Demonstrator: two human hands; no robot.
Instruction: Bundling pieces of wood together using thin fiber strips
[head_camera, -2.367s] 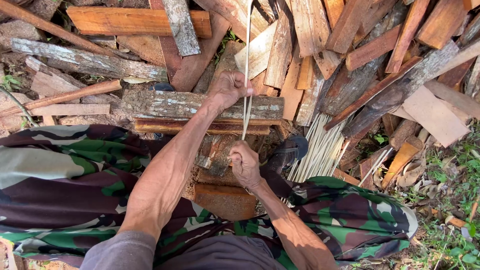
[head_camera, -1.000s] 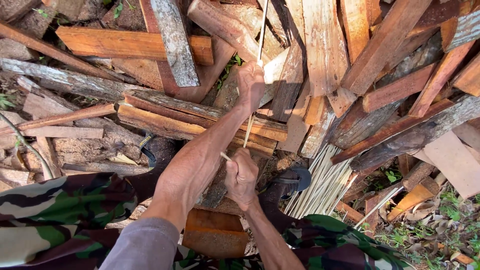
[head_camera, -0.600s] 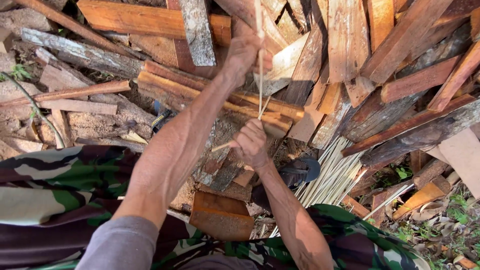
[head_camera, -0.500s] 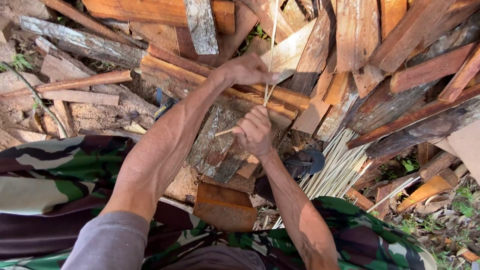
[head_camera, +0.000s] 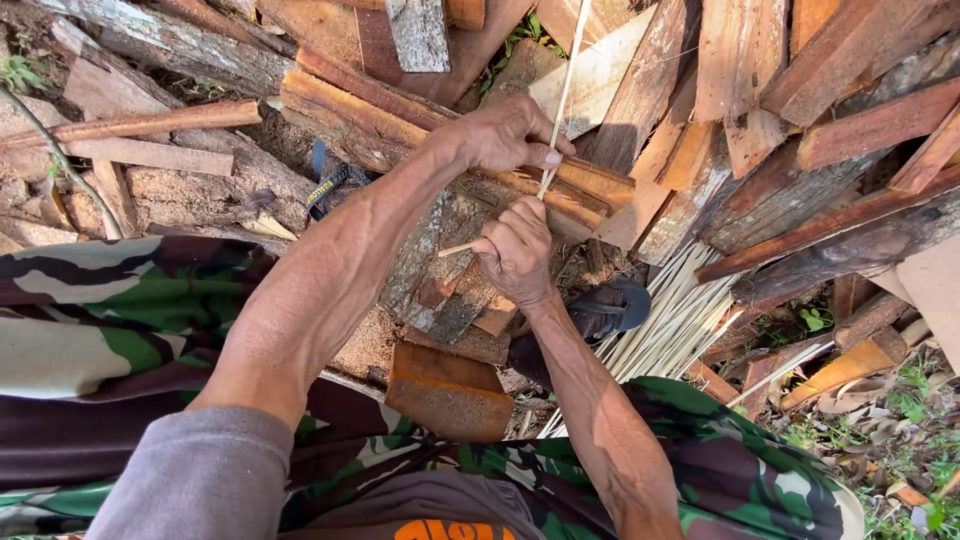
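Observation:
My left hand reaches forward and pinches a thin pale strip between thumb and fingers. The strip runs up and away over the wood pile and down into my right hand. That hand is a closed fist just below the left one, wrapped around the strip's lower end. A short pale stick end pokes out of the fist to the left; I cannot tell what it belongs to. Both hands hover over my lap, above my camouflage trousers.
A heap of split planks and logs fills the ground ahead. A bundle of pale thin strips lies to the right beside a dark sandal. A rusty brown block sits between my knees. Grass and dry leaves lie at right.
My left hand has slid down the strip, closer to my right fist. The view has tilted a little; the right hand has stayed on the strip's lower end.

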